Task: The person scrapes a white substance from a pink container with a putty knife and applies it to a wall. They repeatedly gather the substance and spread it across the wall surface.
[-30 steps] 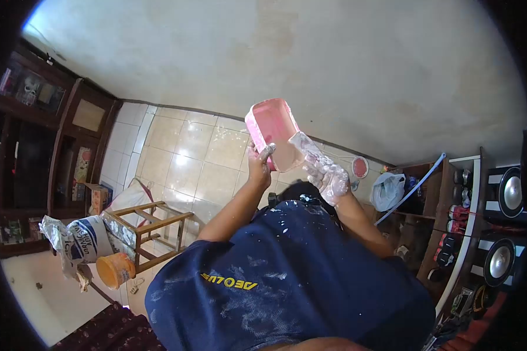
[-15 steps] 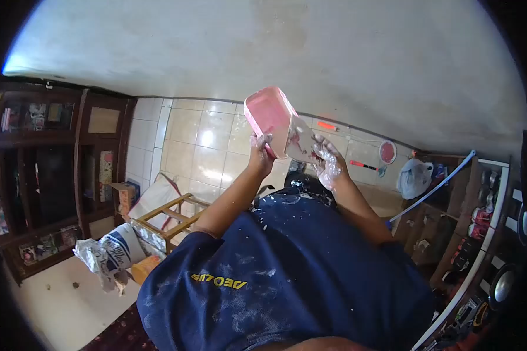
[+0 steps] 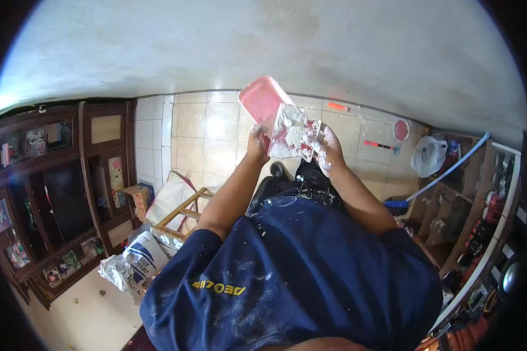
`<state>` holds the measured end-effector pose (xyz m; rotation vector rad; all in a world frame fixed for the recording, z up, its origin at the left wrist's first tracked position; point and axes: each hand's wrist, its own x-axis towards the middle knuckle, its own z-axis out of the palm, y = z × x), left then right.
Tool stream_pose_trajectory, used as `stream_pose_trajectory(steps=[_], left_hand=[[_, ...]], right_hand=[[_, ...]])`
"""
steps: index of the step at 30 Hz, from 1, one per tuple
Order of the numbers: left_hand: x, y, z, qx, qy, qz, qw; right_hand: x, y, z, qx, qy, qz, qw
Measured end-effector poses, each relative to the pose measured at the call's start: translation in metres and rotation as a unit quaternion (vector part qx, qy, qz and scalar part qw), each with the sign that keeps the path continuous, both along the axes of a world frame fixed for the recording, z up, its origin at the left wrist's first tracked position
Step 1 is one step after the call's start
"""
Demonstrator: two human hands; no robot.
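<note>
My left hand is closed round the near end of a shallow pink plastic tray, raised in front of the wall. My right hand, smeared with white paste, grips the right edge of a flat board. Lumps of white putty and reddish patches cover the board's upward face. The board overlaps the tray's lower right part in this view and hides it.
A pale wall rises ahead. On the tiled floor lie an orange-handled tool, a red-handled tool and a round pink-and-white item. A wooden frame stands left, shelves right, with a blue broom nearby.
The board has turned so that its putty-covered face shows, and it has moved left over the tray. The tray has shifted slightly up and left. My view has tilted a little.
</note>
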<state>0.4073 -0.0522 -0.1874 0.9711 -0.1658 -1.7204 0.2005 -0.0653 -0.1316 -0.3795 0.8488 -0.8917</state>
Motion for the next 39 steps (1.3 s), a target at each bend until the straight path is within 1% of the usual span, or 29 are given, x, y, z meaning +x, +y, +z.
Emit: stream_pose_trajectory(steps=[1,2,4,5,6,8,9,12,13,14,15,17,18,20,22,23,24,25,26,27,28,29,30,31,32,33,34,37,39], left_hand=[[0.002,0.000,-0.005,0.006,0.009,0.003,1.000],[0.005,0.004,-0.009,0.010,0.013,0.001,1.000],[0.009,0.001,0.004,-0.056,-0.054,-0.082,0.994],[0.008,0.004,0.004,-0.025,0.025,-0.058,0.998],[0.007,0.010,0.008,-0.044,0.031,-0.064,0.997],[0.011,0.025,0.013,-0.009,-0.008,-0.032,0.999],[0.014,0.035,0.016,-0.008,-0.002,-0.033,0.999],[0.032,0.064,0.017,-0.052,0.018,-0.041,0.998],[0.042,0.074,0.010,-0.068,0.012,-0.056,0.996],[0.049,0.081,0.009,-0.086,0.002,-0.071,0.994],[0.046,0.085,0.047,-0.058,-0.019,-0.064,0.996],[0.057,0.100,0.039,-0.059,-0.027,-0.070,0.995],[0.063,0.107,0.038,-0.055,-0.034,-0.079,0.995],[0.071,0.116,0.036,-0.071,-0.028,-0.060,0.995],[0.082,0.124,0.040,-0.061,-0.039,-0.060,0.996],[0.085,0.128,0.043,-0.048,-0.047,-0.036,0.997],[0.088,0.132,0.046,-0.050,-0.044,-0.029,0.997],[0.092,0.135,0.049,-0.044,-0.051,-0.021,0.997],[0.096,0.137,0.052,-0.038,-0.058,-0.014,0.997],[0.098,0.139,0.058,-0.032,-0.057,0.013,0.998],[0.101,0.140,0.059,-0.034,-0.056,0.019,0.998],[0.105,0.140,0.060,-0.039,-0.042,0.023,0.998],[0.108,0.142,0.064,-0.043,-0.028,0.026,0.998],[0.108,0.142,0.073,-0.053,-0.067,0.011,0.996],[0.111,0.143,0.073,-0.054,-0.065,0.017,0.996],[0.116,0.143,0.073,-0.042,-0.060,0.016,0.997],[0.120,0.143,0.072,-0.030,-0.056,0.014,0.998],[0.130,0.139,0.070,-0.025,-0.054,0.009,0.998],[0.133,0.135,0.070,-0.023,-0.055,-0.001,0.998]], right_hand=[[0.001,0.005,-0.009,-0.028,0.010,0.014,0.999],[0.005,0.012,-0.014,-0.024,0.014,0.012,1.000],[0.013,0.019,-0.017,-0.064,0.032,-0.027,0.997],[0.017,0.025,-0.017,-0.064,0.035,-0.033,0.997],[0.021,0.032,-0.014,-0.077,0.046,-0.047,0.995],[0.028,0.052,-0.007,-0.102,0.070,-0.069,0.990],[0.032,0.062,-0.010,-0.109,0.091,-0.072,0.987],[0.043,0.086,-0.009,-0.093,0.136,-0.069,0.984],[0.047,0.094,-0.005,-0.093,0.103,-0.077,0.987],[0.048,0.097,0.002,-0.098,0.101,-0.075,0.987],[0.053,0.101,0.010,-0.096,0.116,-0.085,0.985],[0.057,0.108,0.017,-0.099,0.143,-0.101,0.980],[0.059,0.112,0.020,-0.111,0.130,-0.110,0.979],[0.062,0.117,0.030,-0.081,0.149,-0.110,0.979],[0.072,0.123,0.052,-0.087,0.152,-0.122,0.977],[0.076,0.125,0.059,-0.185,0.234,-0.107,0.948],[0.081,0.127,0.066,-0.282,0.310,-0.090,0.904],[0.088,0.129,0.073,-0.319,0.397,-0.077,0.857],[0.094,0.129,0.082,-0.325,0.396,-0.071,0.856],[0.099,0.129,0.091,-0.440,0.487,-0.042,0.754],[0.102,0.128,0.096,-0.541,0.560,-0.013,0.628],[0.105,0.127,0.097,-0.560,0.562,0.006,0.609],[0.109,0.125,0.098,-0.563,0.561,0.009,0.606],[0.111,0.123,0.098,-0.597,0.553,0.004,0.581],[0.115,0.121,0.099,-0.630,0.543,-0.001,0.555],[0.119,0.121,0.104,-0.653,0.522,-0.024,0.549],[0.119,0.122,0.100,-0.655,0.520,-0.021,0.547],[0.112,0.127,0.092,-0.722,0.492,0.035,0.485],[0.111,0.127,0.098,-0.727,0.487,0.051,0.481]])
